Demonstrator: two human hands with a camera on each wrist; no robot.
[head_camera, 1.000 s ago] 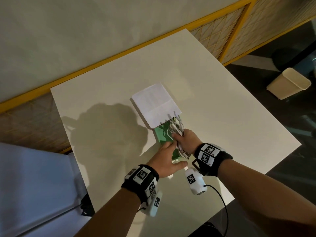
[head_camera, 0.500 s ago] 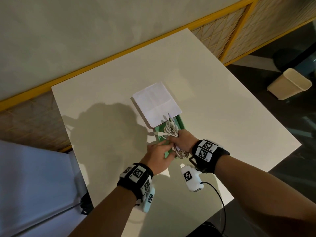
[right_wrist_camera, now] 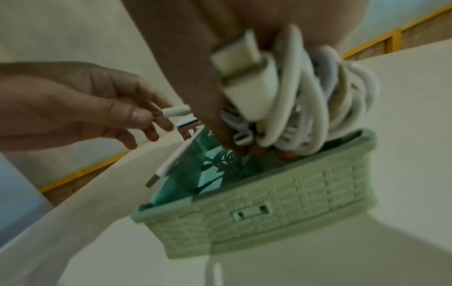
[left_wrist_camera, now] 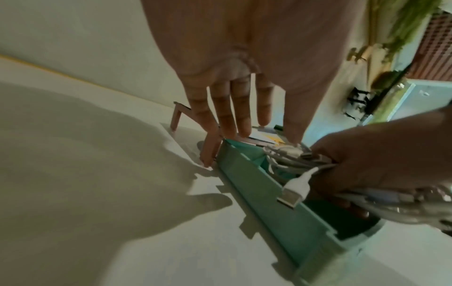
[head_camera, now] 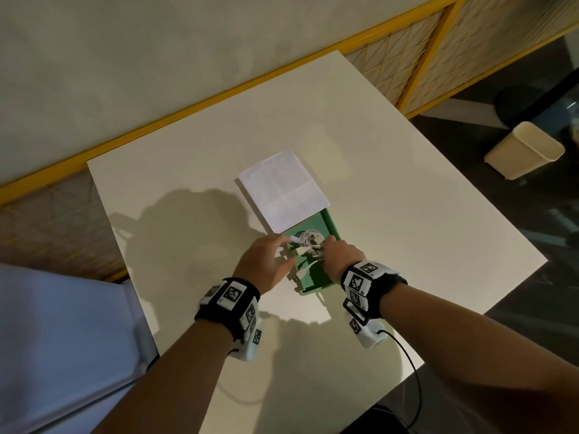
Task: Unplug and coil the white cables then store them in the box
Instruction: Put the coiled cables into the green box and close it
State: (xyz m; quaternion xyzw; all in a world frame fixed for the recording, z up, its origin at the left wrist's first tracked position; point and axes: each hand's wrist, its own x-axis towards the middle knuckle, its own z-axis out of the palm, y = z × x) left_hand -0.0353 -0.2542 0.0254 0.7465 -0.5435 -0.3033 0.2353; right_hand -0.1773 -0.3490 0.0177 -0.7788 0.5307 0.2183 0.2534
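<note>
A green woven-pattern box (head_camera: 332, 225) (left_wrist_camera: 257, 185) (right_wrist_camera: 269, 212) sits mid-table. My right hand (head_camera: 338, 253) (left_wrist_camera: 367, 164) (right_wrist_camera: 215, 116) grips a coiled bundle of white cables (head_camera: 308, 241) (left_wrist_camera: 288, 154) (right_wrist_camera: 305, 108) just over the box's open top, fingertips dipping inside. One USB plug (left_wrist_camera: 292, 193) (right_wrist_camera: 156, 174) dangles over the left rim. My left hand (head_camera: 275, 255) (left_wrist_camera: 244, 123) (right_wrist_camera: 146, 123) hovers at the box's left side with fingers straight and spread, tips near a loose white connector (right_wrist_camera: 176, 111). It holds nothing that I can see.
A white sheet (head_camera: 283, 191) lies tilted over the box's far end. The white table (head_camera: 407, 198) ends near my body and to the right. A beige bin (head_camera: 526, 148) stands on the floor at right. A yellow-framed rail runs behind the table.
My right hand has brought the cable bundle farther over the box and lower. My left hand has slid off the box's near part to its left side.
</note>
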